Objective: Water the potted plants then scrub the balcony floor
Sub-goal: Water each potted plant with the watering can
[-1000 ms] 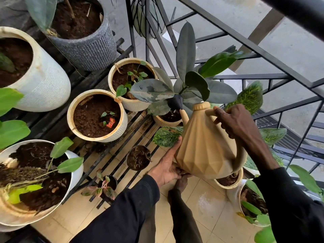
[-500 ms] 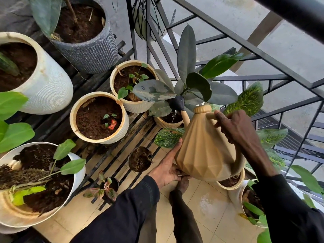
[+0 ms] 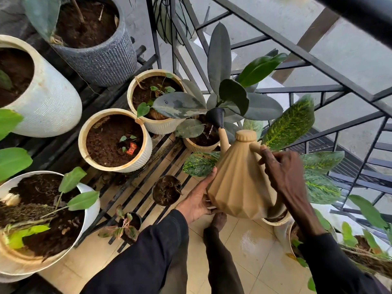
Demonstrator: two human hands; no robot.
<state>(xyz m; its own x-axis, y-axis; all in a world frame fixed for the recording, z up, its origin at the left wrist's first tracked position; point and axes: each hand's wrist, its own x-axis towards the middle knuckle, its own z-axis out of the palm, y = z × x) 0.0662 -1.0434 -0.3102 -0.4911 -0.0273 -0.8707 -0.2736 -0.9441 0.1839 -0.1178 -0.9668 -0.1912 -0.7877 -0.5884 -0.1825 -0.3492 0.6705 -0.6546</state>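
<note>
A tan faceted watering can (image 3: 239, 179) is tilted forward, its black rose (image 3: 216, 116) over a small ribbed pot (image 3: 199, 146) holding a dark-leaved rubber plant (image 3: 233, 98). A thin stream of water falls from the rose onto that pot's soil. My right hand (image 3: 284, 172) grips the can's handle at the top. My left hand (image 3: 198, 200) lies flat with straight fingers against the can's lower left side, supporting it. The cream tiled floor (image 3: 250, 247) shows below, with a wet patch.
Several soil-filled pots stand on a black slatted rack (image 3: 118, 194): a cream pot (image 3: 115, 141), another cream pot (image 3: 152, 98), a grey pot (image 3: 95, 39), white pots at the left. Black railing (image 3: 318, 58) runs behind. More potted plants (image 3: 318, 183) crowd the right. My foot (image 3: 218, 219) stands below the can.
The can has tipped slightly further forward and water now falls from the rose. Both hands keep their places on the can.
</note>
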